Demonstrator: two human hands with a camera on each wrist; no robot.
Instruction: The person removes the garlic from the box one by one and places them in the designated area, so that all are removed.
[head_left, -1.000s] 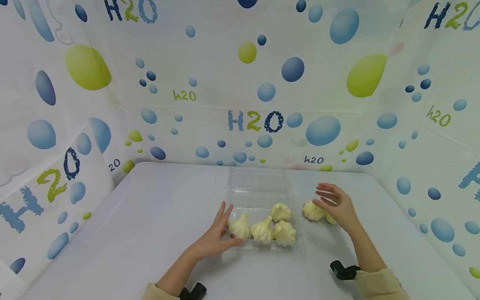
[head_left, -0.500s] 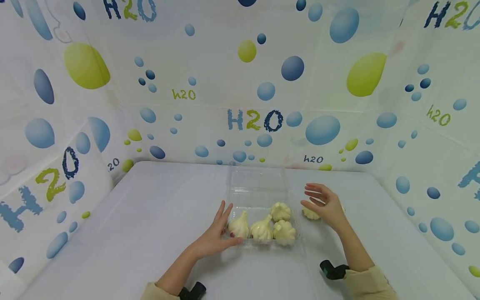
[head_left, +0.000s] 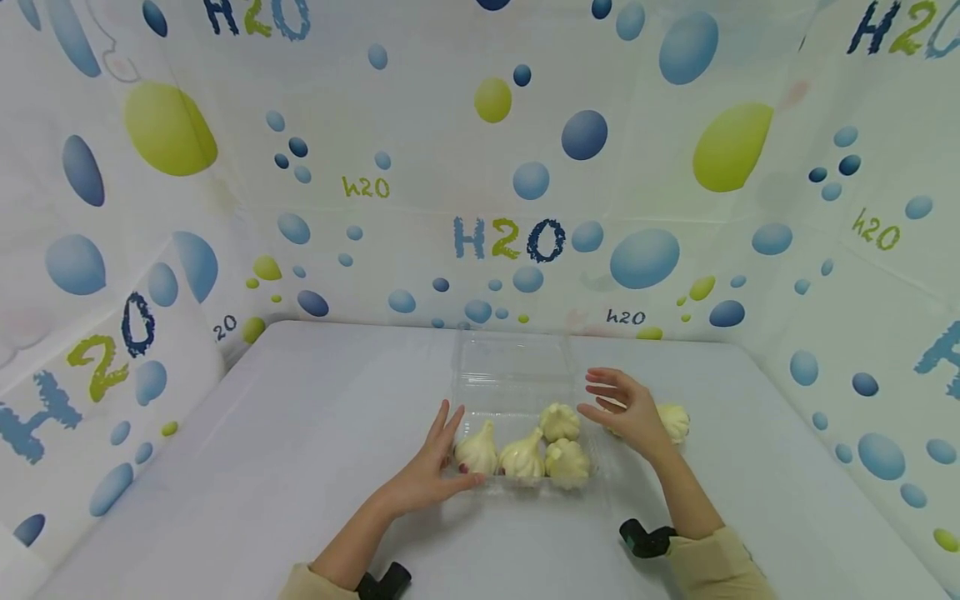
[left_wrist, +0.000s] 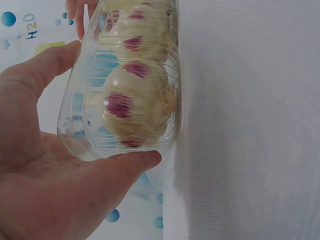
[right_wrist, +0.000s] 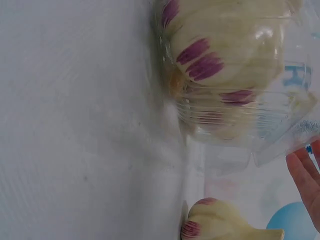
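6 garlics point(head_left: 477, 452), 1 plas. box point(head_left: 514, 360)

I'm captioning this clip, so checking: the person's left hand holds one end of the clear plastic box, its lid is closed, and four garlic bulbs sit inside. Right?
Not quite: the lid is open, folded back on the far side, as the head view shows. The left hand does hold one end of the box, and four garlic bulbs sit inside.
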